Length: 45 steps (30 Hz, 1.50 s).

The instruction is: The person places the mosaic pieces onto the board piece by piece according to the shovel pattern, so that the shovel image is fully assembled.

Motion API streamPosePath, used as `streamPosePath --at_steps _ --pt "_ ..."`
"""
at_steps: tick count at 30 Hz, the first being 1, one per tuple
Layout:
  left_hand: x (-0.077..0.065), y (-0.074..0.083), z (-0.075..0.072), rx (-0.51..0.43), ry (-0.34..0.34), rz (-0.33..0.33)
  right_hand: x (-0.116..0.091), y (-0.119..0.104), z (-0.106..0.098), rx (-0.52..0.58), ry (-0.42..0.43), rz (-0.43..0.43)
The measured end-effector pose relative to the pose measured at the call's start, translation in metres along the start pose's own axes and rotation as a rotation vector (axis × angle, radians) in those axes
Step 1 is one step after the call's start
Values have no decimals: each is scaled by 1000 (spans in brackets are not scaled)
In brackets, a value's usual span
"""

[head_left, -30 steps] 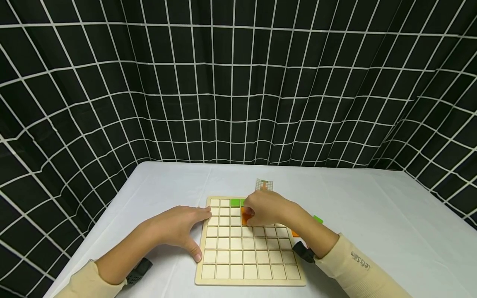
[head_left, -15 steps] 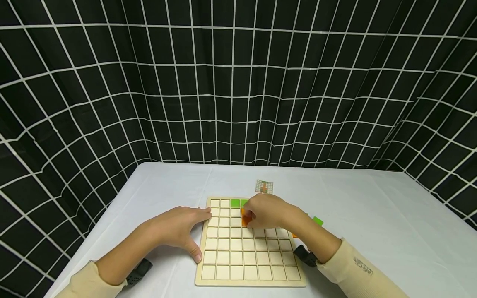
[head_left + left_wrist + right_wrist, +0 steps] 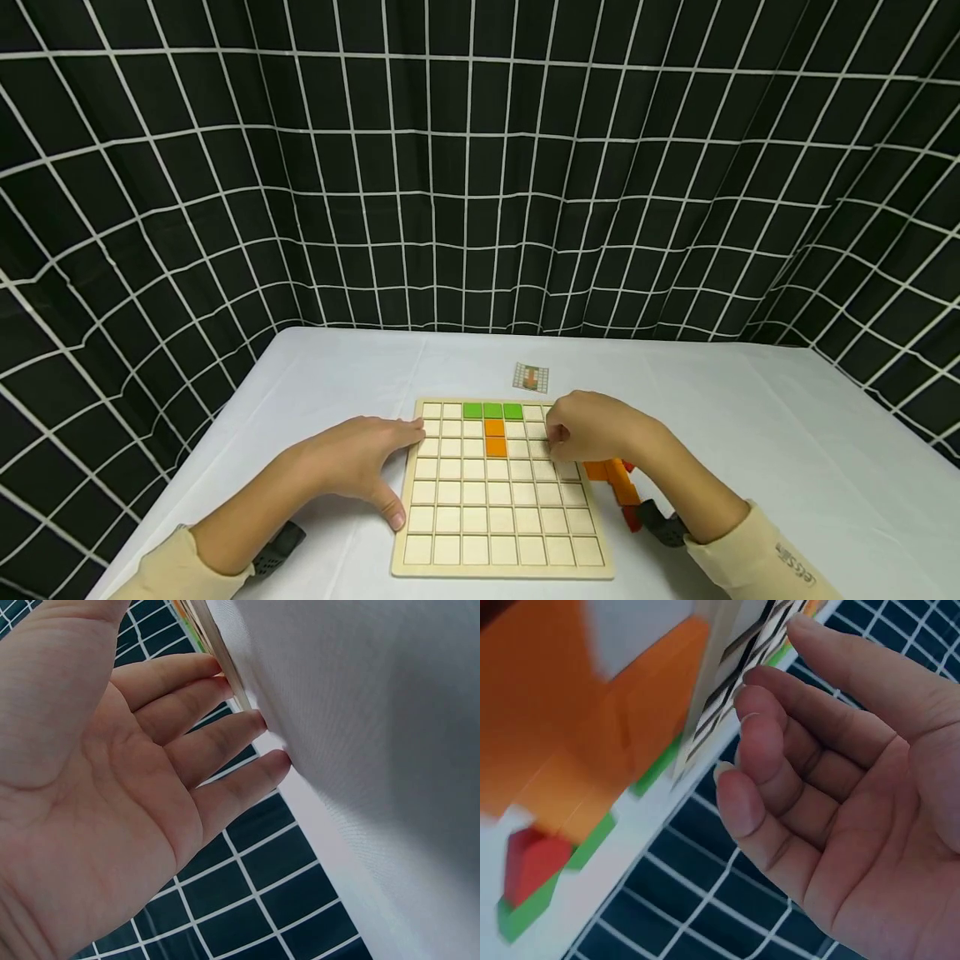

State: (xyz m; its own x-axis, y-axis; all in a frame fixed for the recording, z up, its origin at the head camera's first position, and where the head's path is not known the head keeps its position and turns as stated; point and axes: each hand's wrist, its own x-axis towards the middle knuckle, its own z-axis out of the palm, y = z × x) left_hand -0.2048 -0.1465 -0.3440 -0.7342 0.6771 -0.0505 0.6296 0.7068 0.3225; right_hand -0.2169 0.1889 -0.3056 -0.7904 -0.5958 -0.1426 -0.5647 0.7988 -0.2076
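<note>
A pale wooden grid board (image 3: 501, 572) lies on the white table. Three green square tiles (image 3: 492, 411) sit in its far row, and an orange tile (image 3: 496, 447) and another orange tile (image 3: 494, 427) run down from the middle one. My left hand (image 3: 352, 458) rests with extended fingers and thumb at the board's left edge. Over the board's right side is my right hand (image 3: 600, 427), its fingers loosely curled; the right wrist view shows the thumb apart from them and nothing held.
Right of the board lies a pile of orange pieces (image 3: 621, 483) and red pieces (image 3: 632, 518), partly behind the right forearm; green pieces (image 3: 592, 840) show there in the right wrist view. A small card (image 3: 531, 377) with a grid picture lies beyond the board. A black gridded curtain (image 3: 480, 167) surrounds the table.
My right hand has left the orange tiles and moved right toward the board's right edge, uncovering the third green tile. The left hand stays put.
</note>
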Motion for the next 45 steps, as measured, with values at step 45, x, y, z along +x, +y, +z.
streamPosePath --at_steps 45 --pt "0 0 0 0 -3 -9 -29 25 6 133 -83 195"
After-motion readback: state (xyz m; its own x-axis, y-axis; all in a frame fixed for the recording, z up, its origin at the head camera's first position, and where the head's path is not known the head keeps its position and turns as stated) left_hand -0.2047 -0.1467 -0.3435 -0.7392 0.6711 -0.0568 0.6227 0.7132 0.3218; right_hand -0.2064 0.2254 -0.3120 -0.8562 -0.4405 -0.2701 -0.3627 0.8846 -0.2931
